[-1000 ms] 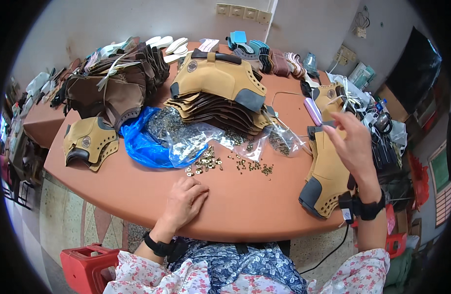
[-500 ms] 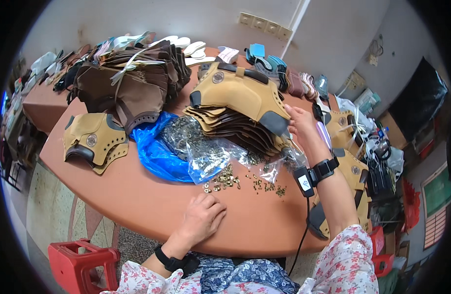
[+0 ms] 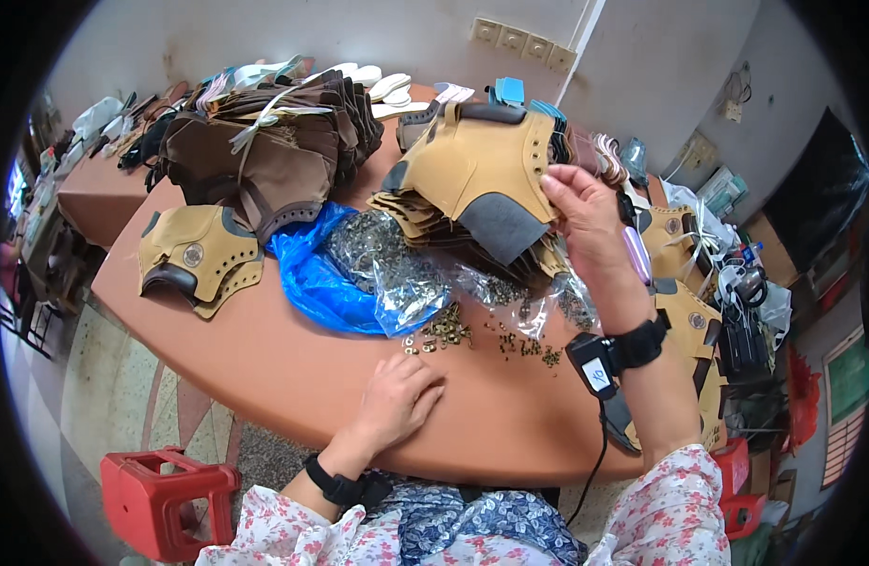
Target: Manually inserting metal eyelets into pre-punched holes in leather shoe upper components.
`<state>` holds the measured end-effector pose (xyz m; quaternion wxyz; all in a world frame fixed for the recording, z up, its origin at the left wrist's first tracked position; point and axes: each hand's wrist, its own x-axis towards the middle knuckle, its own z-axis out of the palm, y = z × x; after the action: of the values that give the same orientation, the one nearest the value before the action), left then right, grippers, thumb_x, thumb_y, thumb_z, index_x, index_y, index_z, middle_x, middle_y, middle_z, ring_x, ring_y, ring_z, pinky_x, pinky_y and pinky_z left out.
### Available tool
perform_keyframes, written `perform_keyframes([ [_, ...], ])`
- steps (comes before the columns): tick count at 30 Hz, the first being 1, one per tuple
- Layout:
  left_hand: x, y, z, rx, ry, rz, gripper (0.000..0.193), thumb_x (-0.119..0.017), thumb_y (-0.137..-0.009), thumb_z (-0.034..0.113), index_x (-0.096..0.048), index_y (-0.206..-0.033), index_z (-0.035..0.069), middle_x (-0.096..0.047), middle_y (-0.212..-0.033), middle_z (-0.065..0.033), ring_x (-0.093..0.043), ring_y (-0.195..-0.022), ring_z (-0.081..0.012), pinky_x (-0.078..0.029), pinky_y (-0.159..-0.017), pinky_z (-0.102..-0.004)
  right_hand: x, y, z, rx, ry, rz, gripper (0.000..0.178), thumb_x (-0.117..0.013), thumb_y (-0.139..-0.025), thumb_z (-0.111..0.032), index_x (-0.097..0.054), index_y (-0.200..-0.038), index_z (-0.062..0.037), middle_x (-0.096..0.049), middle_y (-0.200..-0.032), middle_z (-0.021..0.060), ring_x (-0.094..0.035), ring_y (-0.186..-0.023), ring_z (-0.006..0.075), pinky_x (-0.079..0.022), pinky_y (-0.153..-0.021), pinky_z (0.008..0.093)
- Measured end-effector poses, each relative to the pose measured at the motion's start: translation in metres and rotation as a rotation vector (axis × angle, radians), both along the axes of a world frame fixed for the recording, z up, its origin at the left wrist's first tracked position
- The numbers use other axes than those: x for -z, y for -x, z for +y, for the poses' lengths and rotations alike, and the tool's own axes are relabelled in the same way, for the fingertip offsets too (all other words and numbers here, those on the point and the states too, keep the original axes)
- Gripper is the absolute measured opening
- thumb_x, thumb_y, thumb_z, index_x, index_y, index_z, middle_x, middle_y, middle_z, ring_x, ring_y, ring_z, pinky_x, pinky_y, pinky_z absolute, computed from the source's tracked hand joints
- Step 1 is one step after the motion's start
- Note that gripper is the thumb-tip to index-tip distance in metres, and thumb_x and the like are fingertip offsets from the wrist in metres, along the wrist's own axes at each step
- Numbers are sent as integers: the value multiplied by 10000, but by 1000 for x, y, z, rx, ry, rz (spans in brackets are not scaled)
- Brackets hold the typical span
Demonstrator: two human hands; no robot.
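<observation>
My right hand [image 3: 593,219] pinches the eyelet edge of a tan shoe upper [image 3: 467,165] between thumb and fingers. This upper has dark grey patches and a dark brown padded collar; its near corner is tilted up off a stack of similar uppers [image 3: 417,224]. My left hand [image 3: 397,401] rests on the table, fingers loosely stretched and thumb apart, holding nothing. Just beyond its fingertips are loose brass eyelets [image 3: 449,327], with smaller metal pieces [image 3: 529,349] to their right. A clear bag of metal eyelets [image 3: 383,250] sits in a blue plastic bag [image 3: 321,302].
Another tan upper [image 3: 200,250] lies at the left of the table [image 3: 293,363]. Behind it stands a tied bundle of brown uppers [image 3: 265,156]. More tan uppers [image 3: 685,307] lie along the right side. A red stool [image 3: 166,500] is at lower left.
My right hand has taken hold of the top upper's eyelet edge and turned it up, showing more of its grey patch. The left hand stays on the table, its fingers a little straighter.
</observation>
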<state>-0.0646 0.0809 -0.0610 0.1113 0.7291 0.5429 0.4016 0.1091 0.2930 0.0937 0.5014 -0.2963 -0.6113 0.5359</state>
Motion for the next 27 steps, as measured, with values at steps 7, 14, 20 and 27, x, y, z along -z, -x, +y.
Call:
perform_keyframes([
  [7, -17, 0, -11, 25, 262, -643, 377, -617, -930, 94, -575, -1304, 70, -660, -991, -81, -602, -985, -159, -487, -856, -312, -48, -26, -104, 69, -368, -87, 163, -659, -912, -60, -629, -1050, 22, -680, -895, 17, -610, -721, 51, -485, -637, 189],
  [14, -4, -13, -44, 401, 272, -1314, 680, -492, -976, 515, -334, -1471, 76, -470, -1407, -115, -488, -1271, -229, -440, -1029, -427, -15, -74, -217, -170, -1005, -600, 191, -694, -775, -34, -648, -955, 7, -589, -716, 50, -574, -580, 160, -444, -516, 269],
  [20, -4, -20, -61, 545, 461, -1704, 882, -403, -903, 719, -304, -1500, 78, -446, -1461, -100, -486, -1291, -237, -414, -1081, -398, 40, -61, -253, -341, -1038, -626, 259, -745, -779, -142, -648, -971, 3, -559, -690, 33, -549, -558, 171, -424, -516, 283],
  [27, 9, -18, -51, 634, 759, -1971, 583, -519, -965, 335, -403, -1422, -8, -573, -1317, -164, -625, -1122, -224, -526, -945, -361, 59, -63, -247, -451, -674, -582, 356, -721, -818, -271, -608, -1040, -18, -603, -940, 126, -613, -859, 320, -500, -768, 401],
])
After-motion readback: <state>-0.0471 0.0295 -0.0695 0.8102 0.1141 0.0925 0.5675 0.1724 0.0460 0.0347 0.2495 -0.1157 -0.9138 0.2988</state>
